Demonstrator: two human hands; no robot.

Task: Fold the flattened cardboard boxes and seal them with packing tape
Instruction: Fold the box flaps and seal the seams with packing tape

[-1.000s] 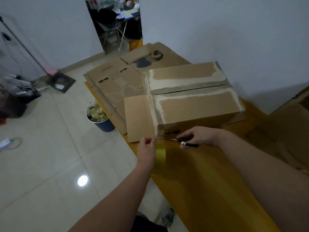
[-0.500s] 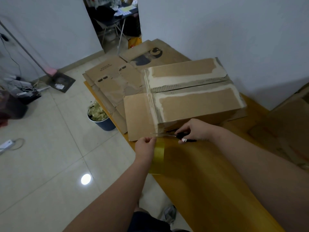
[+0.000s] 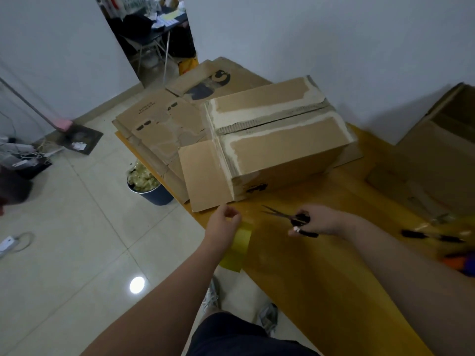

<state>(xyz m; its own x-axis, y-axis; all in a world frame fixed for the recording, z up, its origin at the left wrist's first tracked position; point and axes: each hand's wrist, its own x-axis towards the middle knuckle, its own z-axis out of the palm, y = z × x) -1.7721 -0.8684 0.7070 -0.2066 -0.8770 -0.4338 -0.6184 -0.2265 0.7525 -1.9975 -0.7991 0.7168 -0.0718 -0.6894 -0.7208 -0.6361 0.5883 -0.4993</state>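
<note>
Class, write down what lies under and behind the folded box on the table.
Behind the folded box lies a stack of flattened cardboard boxes, partly covered by it. Under it, the yellow table shows around its base; the rest is hidden.

A dark blue bin (image 3: 151, 194) filled with yellowish scraps stands on the pale tiled floor (image 3: 77, 227), just beside the left edge of the yellow table (image 3: 308, 265). A white power strip (image 3: 6, 244) lies near the left border. A pink-headed broom (image 3: 61, 123) rests by the white wall (image 3: 64, 47), near a tangle of cables (image 3: 20, 152). A cluttered desk (image 3: 164, 24) shows through the doorway (image 3: 144, 60).
</note>
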